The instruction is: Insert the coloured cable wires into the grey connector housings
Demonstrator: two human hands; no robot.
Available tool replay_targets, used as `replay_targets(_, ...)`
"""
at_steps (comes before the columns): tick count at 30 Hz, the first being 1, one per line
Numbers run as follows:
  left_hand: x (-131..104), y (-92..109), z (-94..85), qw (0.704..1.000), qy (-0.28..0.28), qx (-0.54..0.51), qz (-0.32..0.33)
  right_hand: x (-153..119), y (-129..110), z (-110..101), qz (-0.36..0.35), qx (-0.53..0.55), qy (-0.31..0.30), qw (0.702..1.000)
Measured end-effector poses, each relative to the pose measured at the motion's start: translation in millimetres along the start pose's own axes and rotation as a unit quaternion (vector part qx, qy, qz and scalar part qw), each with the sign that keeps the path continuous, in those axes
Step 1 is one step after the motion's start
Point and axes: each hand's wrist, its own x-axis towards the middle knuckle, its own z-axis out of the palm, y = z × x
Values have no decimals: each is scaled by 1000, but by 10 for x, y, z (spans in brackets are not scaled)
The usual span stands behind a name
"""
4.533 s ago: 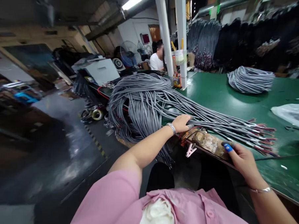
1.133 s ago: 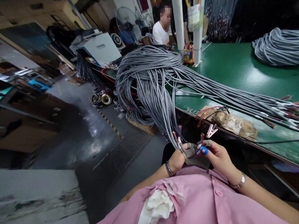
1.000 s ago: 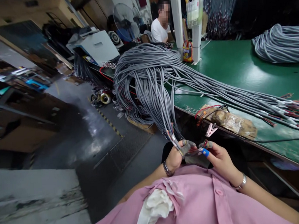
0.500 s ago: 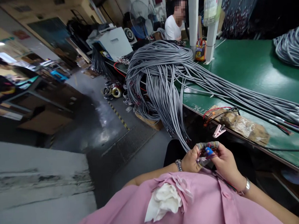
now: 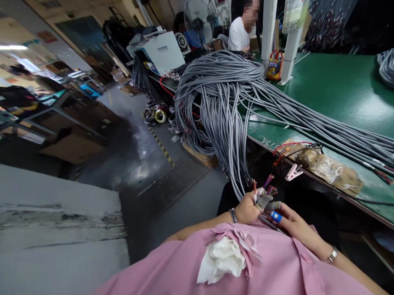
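Observation:
Close to my chest, my left hand (image 5: 248,209) is closed around the end of a grey cable (image 5: 238,190). Coloured wires (image 5: 270,189) in red, blue and purple fan out above its fingers. My right hand (image 5: 293,223) is just beside it, fingers curled, with a blue wrap (image 5: 275,216) on the thumb and a greyish covering on a fingertip. Whether the right fingers grip anything is hard to see; a grey cable length passes beneath them. A thick bundle of grey cables (image 5: 221,116) hangs over the bench edge in front of my left hand.
The green bench (image 5: 338,85) carries more grey cables running right. On its front edge sit a taped cardboard block (image 5: 331,165) and a pink clip (image 5: 294,172). White posts (image 5: 292,47) rise from the bench. A person in a white shirt (image 5: 239,34) sits behind. A pale panel (image 5: 56,214) stands at left.
My hands have moved slightly apart. The coloured wire ends now stick up from my left hand, and my right fingers have lowered. The camera view has shifted a little to the left.

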Motion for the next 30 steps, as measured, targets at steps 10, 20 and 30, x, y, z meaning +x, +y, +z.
replay_targets(10, 186, 203, -357, 970, 174, -171, 9, -142, -58, -143, 64, 91, -30, 993)
replay_targets(20, -33, 493, -360, 988, 137, 48, 48, -75, -522, 52, -51, 36, -100, 993)
replay_targets(30, -56, 345, -134, 997, 5, -53, -59, -21, -618, 135, -235, -250, 139, 929)
